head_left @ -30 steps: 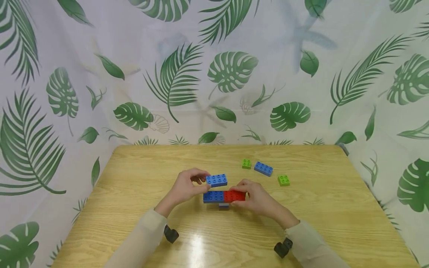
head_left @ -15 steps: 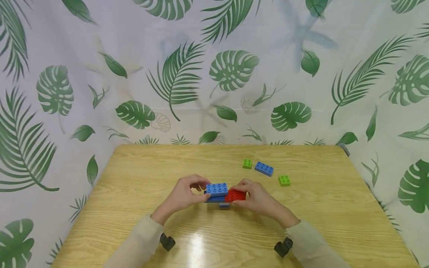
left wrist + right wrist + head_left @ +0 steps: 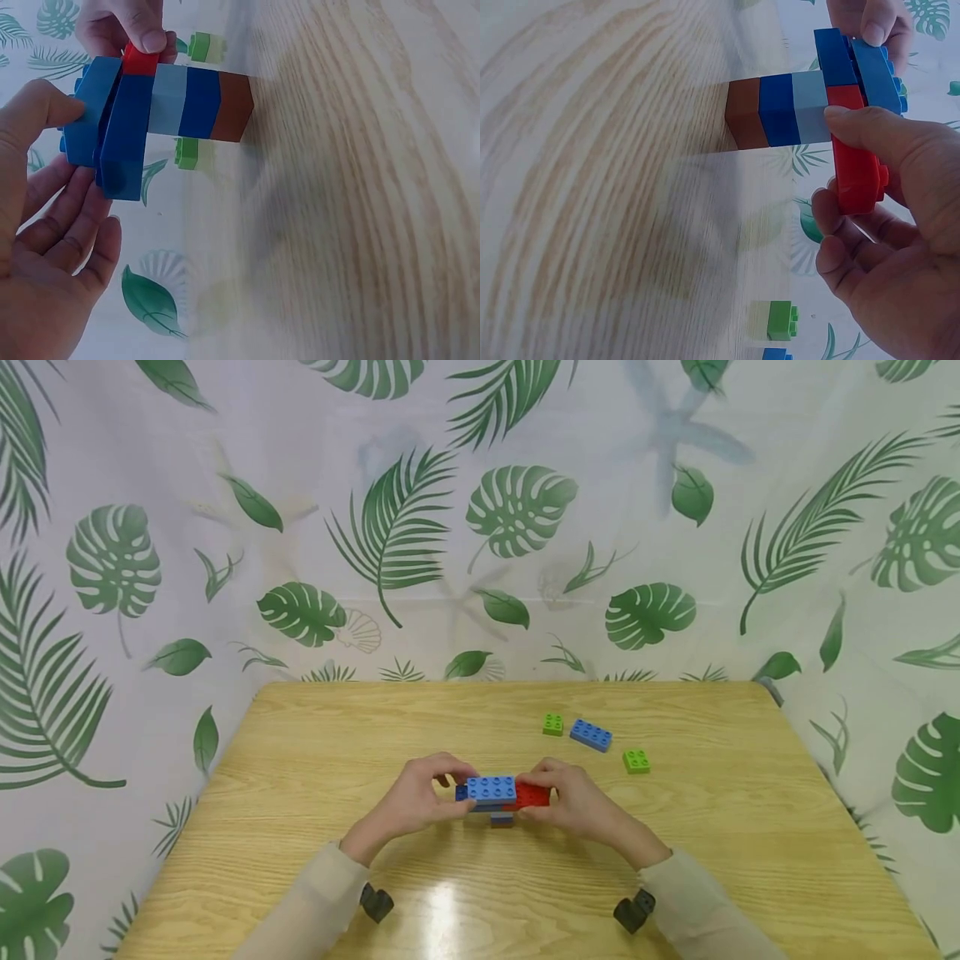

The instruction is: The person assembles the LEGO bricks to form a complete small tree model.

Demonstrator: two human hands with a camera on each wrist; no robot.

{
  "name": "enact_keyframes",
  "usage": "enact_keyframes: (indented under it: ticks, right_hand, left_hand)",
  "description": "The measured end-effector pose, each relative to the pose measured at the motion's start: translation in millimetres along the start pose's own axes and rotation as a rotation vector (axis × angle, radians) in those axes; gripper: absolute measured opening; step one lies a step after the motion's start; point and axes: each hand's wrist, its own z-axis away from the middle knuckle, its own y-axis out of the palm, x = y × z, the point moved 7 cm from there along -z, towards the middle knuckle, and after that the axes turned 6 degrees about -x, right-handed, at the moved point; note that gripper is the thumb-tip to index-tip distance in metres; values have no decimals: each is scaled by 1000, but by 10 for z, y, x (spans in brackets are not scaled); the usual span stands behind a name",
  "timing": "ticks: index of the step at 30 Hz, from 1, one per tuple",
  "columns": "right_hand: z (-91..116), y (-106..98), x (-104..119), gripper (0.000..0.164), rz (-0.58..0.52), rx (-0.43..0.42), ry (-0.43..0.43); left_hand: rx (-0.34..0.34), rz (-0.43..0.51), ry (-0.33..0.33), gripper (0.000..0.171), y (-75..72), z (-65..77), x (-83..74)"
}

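Note:
My left hand (image 3: 416,797) pinches a blue toy brick (image 3: 491,789) between thumb and fingers, right over the top of a small stack. In the left wrist view a narrow dark gap shows between this brick and the dark blue brick (image 3: 126,142) under it. My right hand (image 3: 573,802) grips the red brick (image 3: 855,161), which sits end to end with the dark blue one. Below their join runs a column: a light grey-blue brick (image 3: 808,109), a blue brick (image 3: 778,109) and a brown brick (image 3: 745,114) at the table.
Behind the right hand lie a small green brick (image 3: 552,724), a blue brick (image 3: 591,735) and another green brick (image 3: 637,762) on the wooden table (image 3: 337,718). A leaf-patterned cloth (image 3: 420,652) hangs behind the table.
The left hand has lowered its blue brick onto the stack's top and shifted it slightly right, so it overlaps the join with the red brick. The right hand keeps its grip in place.

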Motion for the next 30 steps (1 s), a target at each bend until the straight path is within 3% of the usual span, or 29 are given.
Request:
enact_keyframes:
  ticks: [4, 14, 18, 23, 30]
  right_hand:
    - [-6, -1, 4, 45, -9, 2, 4]
    - [0, -3, 46, 51, 21, -13, 4]
    - [-19, -7, 94, 58, 6, -28, -10]
    - [-49, 9, 145, 56, -27, -32, -4]
    - [-73, 16, 180, 53, -9, -11, 22]
  left_hand:
    - [17, -10, -3, 31, 12, -19, -8]
    - [63, 101, -95, 34, 47, -23, 47]
    - [68, 88, -93, 34, 36, -33, 41]
    - [69, 83, -93, 37, 20, -29, 35]
    - [75, 18, -15, 46, 96, -18, 38]
